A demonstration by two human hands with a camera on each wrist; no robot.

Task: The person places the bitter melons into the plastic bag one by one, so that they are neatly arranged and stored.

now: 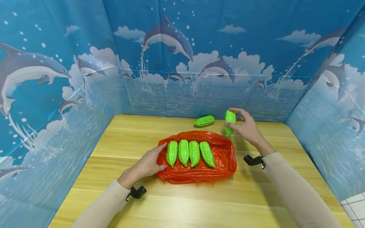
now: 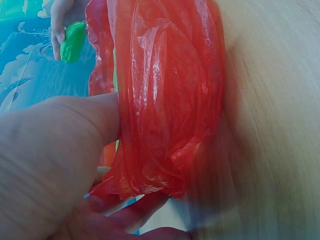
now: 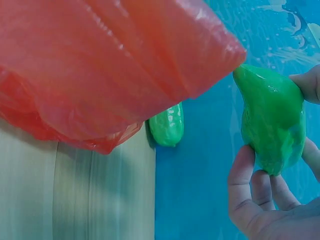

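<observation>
A red plastic bag [image 1: 196, 176] lies spread open on the table, its rim standing up around a row of several glossy green starfruits [image 1: 183, 152]. My left hand [image 1: 146, 164] holds the bag's left rim; in the left wrist view its thumb goes behind the red film and its fingers are under the edge. Beyond the bag's right back corner, my right hand [image 1: 248, 128] grips another green starfruit [image 3: 275, 112] between thumb and fingers, raised and pointed end down in the head view. One more starfruit [image 1: 204, 121] lies on the table behind the bag.
The wooden table [image 1: 125, 139] has its back edge close behind the loose starfruit. A blue curtain [image 1: 182, 91] printed with dolphins hangs along the back and both sides. Black wrist-worn devices [image 1: 138, 192] sit at both cuffs.
</observation>
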